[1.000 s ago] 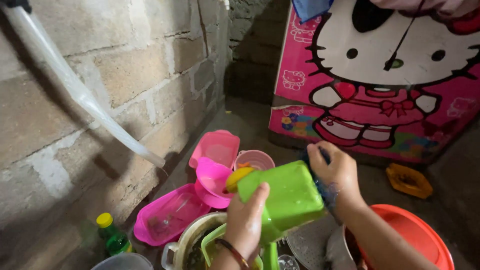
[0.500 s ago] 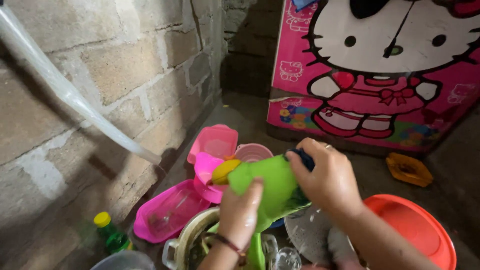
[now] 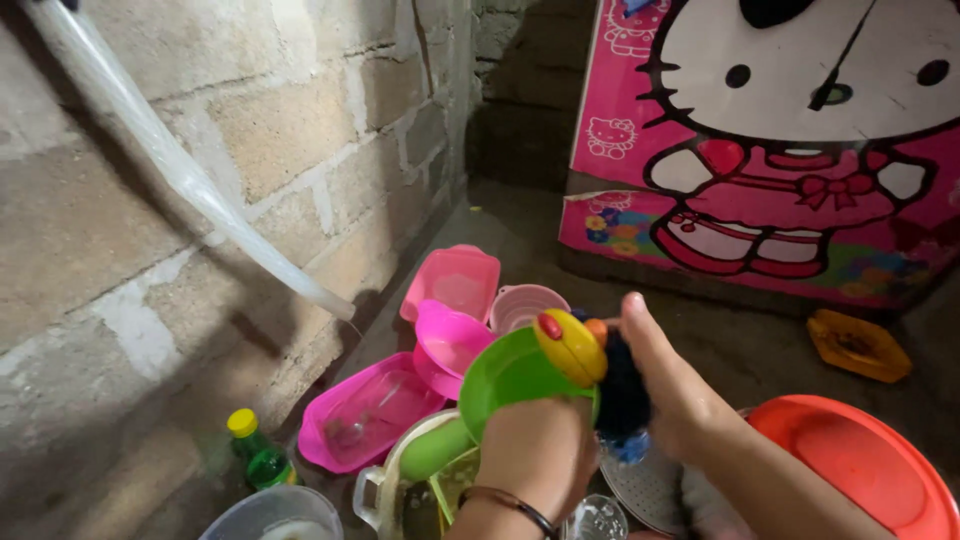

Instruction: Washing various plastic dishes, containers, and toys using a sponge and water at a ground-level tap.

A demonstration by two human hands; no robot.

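Looming behind was the pink cartoon-cat panel, then the block wall with its clear hose, then an orange lid. Held over the dishes, the green cup sat gripped in the left hand, fingers closed round it. The right hand pinched a dark sponge (soapy, probably) against the rim; firm support and short strokes would suit.

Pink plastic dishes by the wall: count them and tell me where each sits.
4. A rectangular tray nearest the bottle, a round bowl above it, a rectangular container farthest back, and a paler cup beside it. Others may be hidden behind the hands.
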